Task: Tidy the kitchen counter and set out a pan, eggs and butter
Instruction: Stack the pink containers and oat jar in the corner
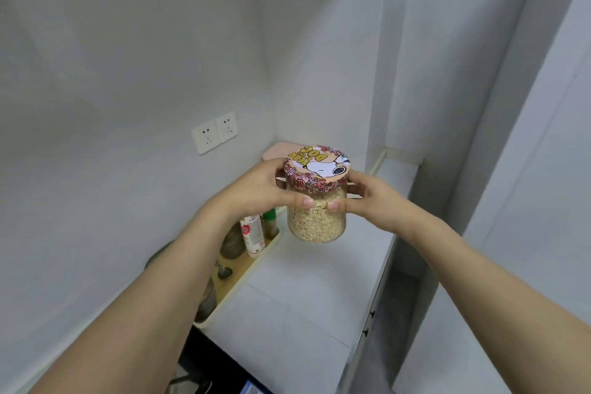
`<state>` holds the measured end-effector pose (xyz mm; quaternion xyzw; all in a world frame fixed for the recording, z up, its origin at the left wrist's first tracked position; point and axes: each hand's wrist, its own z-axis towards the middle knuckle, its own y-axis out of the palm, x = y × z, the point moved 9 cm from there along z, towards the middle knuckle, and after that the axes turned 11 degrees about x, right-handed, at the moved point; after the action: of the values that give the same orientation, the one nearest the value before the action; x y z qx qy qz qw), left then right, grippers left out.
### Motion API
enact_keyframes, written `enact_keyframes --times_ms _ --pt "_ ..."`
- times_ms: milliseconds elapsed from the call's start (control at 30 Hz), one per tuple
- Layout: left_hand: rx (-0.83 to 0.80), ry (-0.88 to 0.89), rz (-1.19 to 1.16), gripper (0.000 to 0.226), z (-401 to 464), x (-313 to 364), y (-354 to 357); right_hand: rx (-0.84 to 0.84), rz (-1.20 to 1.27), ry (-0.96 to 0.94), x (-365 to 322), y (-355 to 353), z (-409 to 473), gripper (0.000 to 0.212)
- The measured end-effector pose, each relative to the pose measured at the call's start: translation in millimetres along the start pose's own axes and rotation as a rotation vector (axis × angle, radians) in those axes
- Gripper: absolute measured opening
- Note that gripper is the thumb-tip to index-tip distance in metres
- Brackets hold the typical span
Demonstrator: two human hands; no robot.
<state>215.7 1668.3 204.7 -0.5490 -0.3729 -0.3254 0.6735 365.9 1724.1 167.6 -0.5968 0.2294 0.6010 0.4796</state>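
Observation:
A clear glass jar (316,224) filled with oats hangs in the air above the white counter (297,294). Its lid (316,169) is printed with a cartoon dog and flowers. My left hand (259,189) grips the jar from the left just under the lid, and my right hand (367,193) grips it from the right. Both thumbs press on the glass at the front. No pan, eggs or butter show in this view.
A cream tray (243,275) along the left wall holds a red-and-white bottle (252,235), a green-capped bottle (270,222) and dark jars. A pink board (275,150) leans in the far corner. Wall sockets (214,132) sit above. A black stove (204,361) lies at the near edge.

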Motion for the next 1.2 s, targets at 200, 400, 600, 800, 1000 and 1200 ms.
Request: enact_keyframes --times_ms 200,400,600,800,1000,1200 --pt "-0.044 -0.095 -0.036 0.053 94 -41 39 0.009 0.042 0.053 62 -32 74 0.051" --pt "-0.049 -0.179 -0.027 0.06 181 -87 66 0.0 -0.075 0.071 125 -53 150 0.052" --pt "-0.044 -0.194 0.019 0.07 246 -132 91 0.043 -0.233 0.043 181 -59 202 0.054" --pt "-0.023 -0.227 0.046 0.087 293 -188 128 0.007 -0.365 0.054 242 -61 242 0.057" --pt "-0.026 -0.298 0.028 0.085 322 -230 143 -0.04 -0.433 0.135 292 -55 274 0.063" --pt "-0.023 -0.369 -0.014 0.082 338 -269 157 -0.073 -0.439 0.171 327 -44 293 0.059"
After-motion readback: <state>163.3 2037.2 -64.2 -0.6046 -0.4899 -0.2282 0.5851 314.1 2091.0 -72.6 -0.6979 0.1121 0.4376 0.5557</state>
